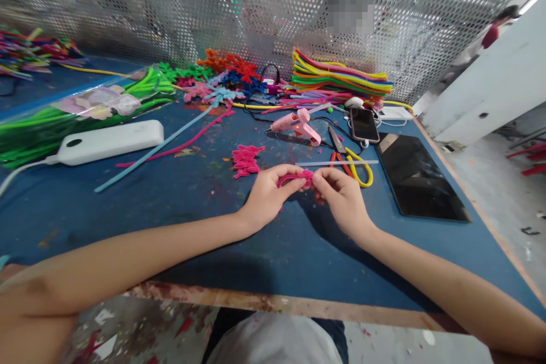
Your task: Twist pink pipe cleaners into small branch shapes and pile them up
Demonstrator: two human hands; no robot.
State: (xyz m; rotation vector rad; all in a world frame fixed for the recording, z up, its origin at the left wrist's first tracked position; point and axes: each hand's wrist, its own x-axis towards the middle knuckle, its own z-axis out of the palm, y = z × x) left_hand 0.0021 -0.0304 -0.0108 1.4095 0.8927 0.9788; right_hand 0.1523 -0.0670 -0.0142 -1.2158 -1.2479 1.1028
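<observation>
Green stems [25,125] fill one clear packet at the left, too many to count; one white device [111,142] with a cable lies against it; next come two single stems, one blue [156,146] and one pink [183,146], crossing; behind them is one heap of coloured shapes [224,94], overlapping too much to number; one small pink pile [246,160] sits just beyond the left hand [267,193], whose thumb and fingers pinch one pink piece [307,177]; it is held between the two hands, near the table's front edge, its right end pinched by the right hand's [343,199] fingertips; beyond them lie one glue gun [288,122], one stem bundle [341,79] and one clear stick [336,163]; further right are one phone [364,124] and one tablet [420,176].
</observation>
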